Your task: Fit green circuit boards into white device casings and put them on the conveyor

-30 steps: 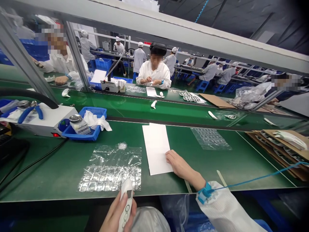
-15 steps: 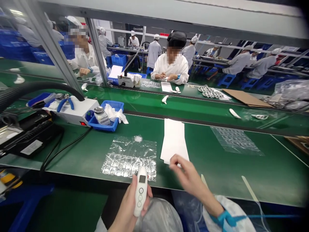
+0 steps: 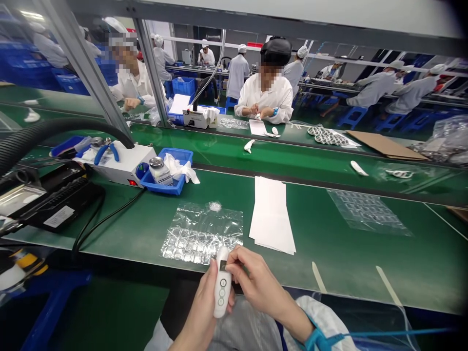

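My left hand [image 3: 204, 302] is wrapped round a white handheld device [image 3: 221, 287] with a small dark screen and round buttons, held upright at the bench's front edge. Fingertips of my right hand [image 3: 252, 275] are pinched together at the screen's right side; whatever they may hold is too small to make out. Just beyond the device lies a clear plastic sheet of square pockets [image 3: 199, 241]. White paper sheets [image 3: 271, 214] rest on the green bench to the right of it.
A blue tray [image 3: 171, 187] with a bottle and tissues stands beside a white box [image 3: 120, 163] with a black hose. Another pocketed sheet [image 3: 369, 212] lies at right. White parts [image 3: 359, 168] sit on the belt. A person [image 3: 266, 92] works opposite.
My right hand has moved left from the paper's near edge to the device's screen, its fingers now pinched. The camera view has shifted slightly.
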The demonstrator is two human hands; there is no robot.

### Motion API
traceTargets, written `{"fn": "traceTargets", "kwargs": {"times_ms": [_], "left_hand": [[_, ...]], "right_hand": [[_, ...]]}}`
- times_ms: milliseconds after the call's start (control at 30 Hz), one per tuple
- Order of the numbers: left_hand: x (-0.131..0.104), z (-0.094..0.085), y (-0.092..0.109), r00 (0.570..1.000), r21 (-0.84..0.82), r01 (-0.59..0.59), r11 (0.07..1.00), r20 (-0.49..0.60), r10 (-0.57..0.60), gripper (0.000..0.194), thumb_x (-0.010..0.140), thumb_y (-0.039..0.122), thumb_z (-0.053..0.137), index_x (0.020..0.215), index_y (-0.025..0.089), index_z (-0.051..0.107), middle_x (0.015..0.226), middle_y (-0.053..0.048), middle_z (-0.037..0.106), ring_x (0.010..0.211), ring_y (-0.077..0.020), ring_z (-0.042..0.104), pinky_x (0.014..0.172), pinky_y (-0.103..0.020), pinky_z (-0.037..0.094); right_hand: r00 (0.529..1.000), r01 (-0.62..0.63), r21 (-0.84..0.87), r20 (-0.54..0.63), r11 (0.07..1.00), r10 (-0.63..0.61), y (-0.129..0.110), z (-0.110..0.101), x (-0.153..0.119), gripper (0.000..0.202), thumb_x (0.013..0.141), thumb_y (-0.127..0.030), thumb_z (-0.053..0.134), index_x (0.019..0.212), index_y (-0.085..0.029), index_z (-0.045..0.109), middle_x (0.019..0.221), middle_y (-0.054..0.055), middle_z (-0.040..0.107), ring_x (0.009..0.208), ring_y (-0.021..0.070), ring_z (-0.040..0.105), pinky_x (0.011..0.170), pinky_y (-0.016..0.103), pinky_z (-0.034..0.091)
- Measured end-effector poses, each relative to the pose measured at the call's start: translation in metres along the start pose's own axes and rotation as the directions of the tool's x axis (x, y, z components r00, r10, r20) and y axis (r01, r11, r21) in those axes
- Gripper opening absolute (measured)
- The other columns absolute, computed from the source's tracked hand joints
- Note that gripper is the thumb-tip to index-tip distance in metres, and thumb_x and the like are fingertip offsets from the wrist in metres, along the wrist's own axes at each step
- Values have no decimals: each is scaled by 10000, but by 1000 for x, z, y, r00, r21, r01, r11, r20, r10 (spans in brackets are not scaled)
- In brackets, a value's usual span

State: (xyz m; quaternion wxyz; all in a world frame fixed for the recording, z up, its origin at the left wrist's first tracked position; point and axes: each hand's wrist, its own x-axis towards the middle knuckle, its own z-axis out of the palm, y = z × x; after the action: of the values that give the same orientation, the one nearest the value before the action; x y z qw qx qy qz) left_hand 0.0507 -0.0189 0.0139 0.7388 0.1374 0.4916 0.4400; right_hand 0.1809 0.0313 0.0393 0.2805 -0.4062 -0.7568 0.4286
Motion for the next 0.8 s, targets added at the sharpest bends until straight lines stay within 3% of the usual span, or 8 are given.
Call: {"fn": "traceTargets", "kwargs": {"times_ms": [500, 800], "left_hand": [[2, 0, -1, 999, 57, 23, 998, 20, -24, 558, 829, 681, 420, 762, 161, 614, 502, 10, 535, 487, -114, 451, 500, -226, 348], [0, 1, -1, 1000, 98, 20, 995, 6, -21, 565, 835, 684, 397, 759, 164, 604, 507, 12, 511, 500, -123, 440, 517, -242, 346]], "right_hand": [[999, -22, 6, 37, 1000, 22, 3, -3, 1, 180, 926, -102, 421, 784, -203, 466, 763, -10, 511, 674, 124, 507, 622, 237, 397], [1000, 3, -81, 31, 997, -1, 0, -2, -1, 181, 939, -112, 393, 805, -202, 474, 802, 9, 517, 700, 137, 501, 629, 254, 395]]}}
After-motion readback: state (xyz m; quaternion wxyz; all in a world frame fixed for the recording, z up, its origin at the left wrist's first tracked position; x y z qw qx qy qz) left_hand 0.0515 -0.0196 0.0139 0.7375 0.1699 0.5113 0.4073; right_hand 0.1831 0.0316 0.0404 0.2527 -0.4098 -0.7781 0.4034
